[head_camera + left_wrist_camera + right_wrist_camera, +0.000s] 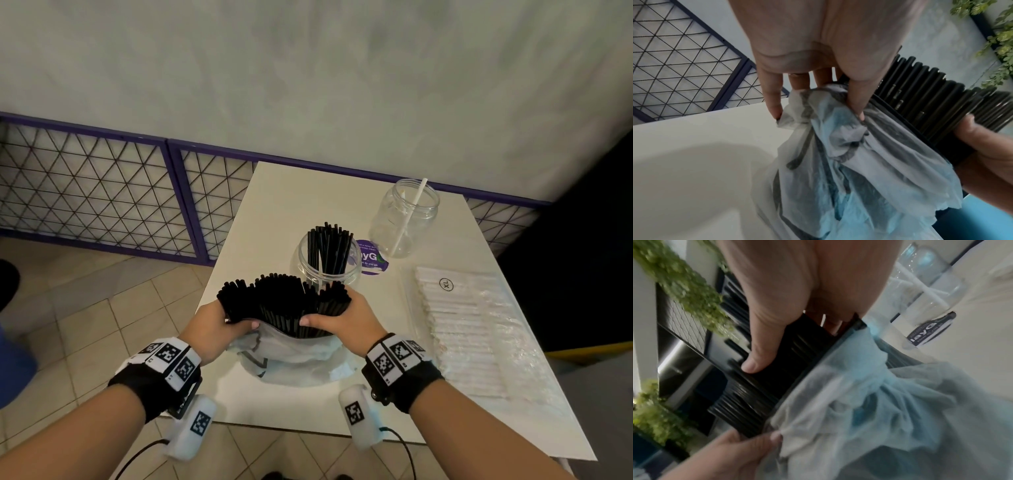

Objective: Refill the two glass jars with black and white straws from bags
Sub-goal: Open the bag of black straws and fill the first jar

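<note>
A fan of black straws (284, 301) sticks out of a crumpled translucent bag (294, 359) near the table's front. My left hand (219, 329) pinches the bag's rim (818, 105) at the left end of the bundle. My right hand (342, 317) grips the straws (777, 363), thumb on the near side. Just behind them stands a glass jar (329, 263) partly filled with black straws. Further back right, a second glass jar (404, 219) holds one white straw (411, 214). A clear pack of white straws (469, 329) lies flat to the right.
All of this is on a white table (274, 205) against a grey wall. A purple round sticker (371, 260) lies between the jars. A wire-mesh fence (96, 192) with purple frame runs along the left. Tiled floor lies below the left edge.
</note>
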The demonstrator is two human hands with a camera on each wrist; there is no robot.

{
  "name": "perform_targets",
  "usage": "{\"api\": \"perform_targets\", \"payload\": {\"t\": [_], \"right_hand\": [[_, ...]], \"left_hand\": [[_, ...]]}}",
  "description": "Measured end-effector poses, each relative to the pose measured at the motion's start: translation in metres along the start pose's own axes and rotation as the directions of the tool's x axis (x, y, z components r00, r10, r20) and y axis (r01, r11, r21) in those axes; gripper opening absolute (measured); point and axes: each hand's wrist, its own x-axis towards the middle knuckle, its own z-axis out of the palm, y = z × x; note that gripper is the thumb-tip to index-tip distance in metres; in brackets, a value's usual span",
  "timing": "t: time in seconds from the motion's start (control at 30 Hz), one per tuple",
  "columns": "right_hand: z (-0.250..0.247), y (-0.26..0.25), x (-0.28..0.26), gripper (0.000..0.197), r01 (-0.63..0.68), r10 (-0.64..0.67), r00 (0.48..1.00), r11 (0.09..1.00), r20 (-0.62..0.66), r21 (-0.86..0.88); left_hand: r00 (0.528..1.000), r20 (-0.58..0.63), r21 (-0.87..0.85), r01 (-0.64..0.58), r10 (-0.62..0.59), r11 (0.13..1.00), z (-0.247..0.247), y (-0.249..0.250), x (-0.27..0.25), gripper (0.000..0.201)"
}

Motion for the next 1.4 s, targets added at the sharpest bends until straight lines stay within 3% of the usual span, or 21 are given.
{"api": "perform_targets", "payload": {"t": [0.07,0.2,0.4,0.6,0.73,0.83,0.97,1.13,1.27,1.4], "right_hand": [[-0.006,-0.01,-0.001,0.027,0.033,-0.033,0.999,0.999,0.019,-0.01],[-0.016,-0.035,-0.004,0.019,0.118,-0.117,0.993,0.993,-0.019,0.024],[-0.03,-0.066,-0.006,0.025,0.201,-0.195,0.976,0.978,-0.101,0.047],[-0.051,-0.1,-0.006,0.012,0.282,-0.258,0.954,0.944,-0.151,0.171],[-0.07,-0.122,0.0,0.02,0.351,-0.292,0.932,0.873,-0.213,0.338],[-0.077,-0.131,0.015,0.021,0.408,-0.303,0.896,0.849,-0.324,0.336],[-0.07,-0.113,0.054,0.02,0.336,-0.22,0.892,0.907,-0.396,0.252],[-0.045,-0.072,0.091,0.01,0.12,-0.024,0.942,0.956,-0.336,0.268],[-0.037,-0.049,0.104,0.05,0.012,0.004,0.96,0.998,-0.279,0.055],[-0.044,-0.031,0.104,0.056,0.002,-0.06,0.96,0.978,-0.274,-0.208]], "left_hand": [[1.0,0.003,-0.013,0.004,-0.004,1.0,0.0,0.004,0.0,0.04],[1.0,-0.003,-0.043,-0.013,0.013,0.999,0.0,0.003,0.002,0.049],[0.999,0.031,-0.058,-0.017,0.019,0.998,-0.002,-0.003,0.004,0.063],[1.0,0.015,-0.041,-0.023,0.023,0.999,-0.003,-0.003,0.005,0.049],[0.999,0.029,-0.036,-0.022,0.023,0.999,-0.004,-0.005,0.007,0.052],[0.999,0.029,-0.043,-0.023,0.024,0.999,-0.005,-0.006,0.007,0.055],[0.999,0.028,-0.048,-0.018,0.019,0.999,-0.005,-0.01,0.007,0.053],[1.0,0.024,-0.033,-0.018,0.019,0.999,-0.005,-0.013,0.007,0.054],[0.999,0.031,-0.007,-0.007,0.007,1.0,-0.005,-0.014,0.009,0.057],[0.999,0.036,-0.006,0.003,-0.003,1.0,-0.006,-0.013,0.009,0.06]]}}
